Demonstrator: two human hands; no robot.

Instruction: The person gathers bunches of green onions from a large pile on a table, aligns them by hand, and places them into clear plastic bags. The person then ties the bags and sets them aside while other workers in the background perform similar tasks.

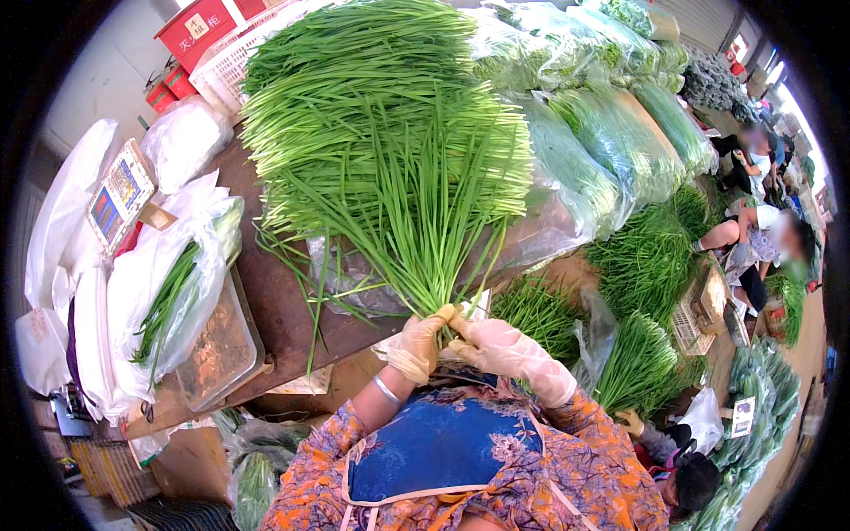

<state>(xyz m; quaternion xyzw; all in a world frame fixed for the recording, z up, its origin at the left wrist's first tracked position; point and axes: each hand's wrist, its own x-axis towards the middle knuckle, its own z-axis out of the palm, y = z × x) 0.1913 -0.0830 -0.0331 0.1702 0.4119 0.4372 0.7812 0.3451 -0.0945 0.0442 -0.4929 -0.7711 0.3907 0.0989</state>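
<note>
Both my gloved hands meet at the near edge of the table, round the base of a bunch of garlic chives (416, 221). My left hand (418, 343) is closed round the stems from the left. My right hand (509, 354) pinches the same stem ends from the right. The long green leaves fan away from me and lie over a large pile of garlic chives (354, 97) stacked on the table. A few loose blades hang over the table edge on the left. A silvery bracelet shows on my left wrist.
A white plastic bag (190, 265) with greens and a clear bin (217, 341) lie on the left. Bagged greens (620, 146) are stacked at the far right. Heaps of chives (637, 257) cover the floor to the right, where several people sit. One person (686, 478) is close by my right.
</note>
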